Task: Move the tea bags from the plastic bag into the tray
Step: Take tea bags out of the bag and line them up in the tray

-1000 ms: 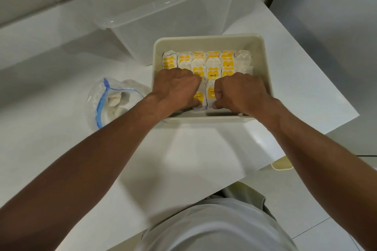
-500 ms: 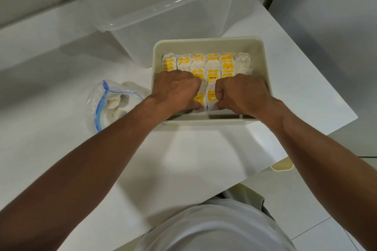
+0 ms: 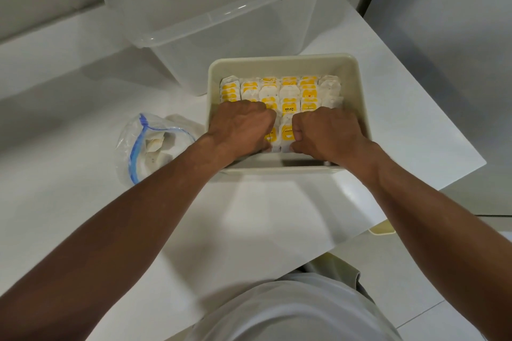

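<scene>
A cream tray (image 3: 357, 83) stands on the white counter, packed with rows of white-and-yellow tea bags (image 3: 288, 94). Both hands are inside its near half, knuckles up and fingers curled down. My left hand (image 3: 239, 126) and my right hand (image 3: 325, 130) grip the front tea bags (image 3: 286, 133) between them; the fingertips are hidden. To the left of the tray lies a clear plastic bag (image 3: 155, 144) with a blue zip edge, open, with a few pale tea bags inside.
A large clear storage box (image 3: 221, 22) stands behind the tray, close to its far rim. The counter's right edge (image 3: 443, 188) runs diagonally just past the tray. A small cream object (image 3: 382, 230) shows below that edge.
Both hands stay in the tray's near half, with only slight shifts in how they sit on the front tea bags.
</scene>
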A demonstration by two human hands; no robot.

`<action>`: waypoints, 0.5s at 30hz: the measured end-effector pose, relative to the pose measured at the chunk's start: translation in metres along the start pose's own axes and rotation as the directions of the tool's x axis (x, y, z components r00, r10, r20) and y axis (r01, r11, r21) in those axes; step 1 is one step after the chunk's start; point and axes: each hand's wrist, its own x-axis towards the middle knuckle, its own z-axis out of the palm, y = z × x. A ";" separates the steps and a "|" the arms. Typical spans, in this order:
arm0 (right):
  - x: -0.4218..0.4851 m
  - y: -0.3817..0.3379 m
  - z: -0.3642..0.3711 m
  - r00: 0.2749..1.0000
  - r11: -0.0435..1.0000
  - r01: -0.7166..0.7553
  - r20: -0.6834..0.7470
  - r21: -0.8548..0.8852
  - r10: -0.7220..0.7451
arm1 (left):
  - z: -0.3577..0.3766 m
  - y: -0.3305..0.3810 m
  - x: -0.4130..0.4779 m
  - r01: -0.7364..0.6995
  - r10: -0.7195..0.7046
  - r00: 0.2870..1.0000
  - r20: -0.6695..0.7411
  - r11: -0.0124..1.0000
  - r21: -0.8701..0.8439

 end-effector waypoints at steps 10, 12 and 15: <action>0.002 0.003 -0.003 0.999 0.965 -0.035 -0.027 0.259 0.043 | -0.006 -0.006 -0.014 -0.010 0.003 0.998 -0.071 0.995 -0.101; 0.001 -0.001 -0.005 1.000 0.940 -0.007 -0.019 0.341 0.015 | -0.010 -0.008 -0.021 0.005 -0.016 0.996 -0.084 0.991 -0.137; -0.002 -0.010 -0.005 0.998 0.882 0.060 -0.007 0.467 -0.064 | -0.017 -0.014 -0.036 0.036 -0.062 0.992 -0.111 0.975 -0.221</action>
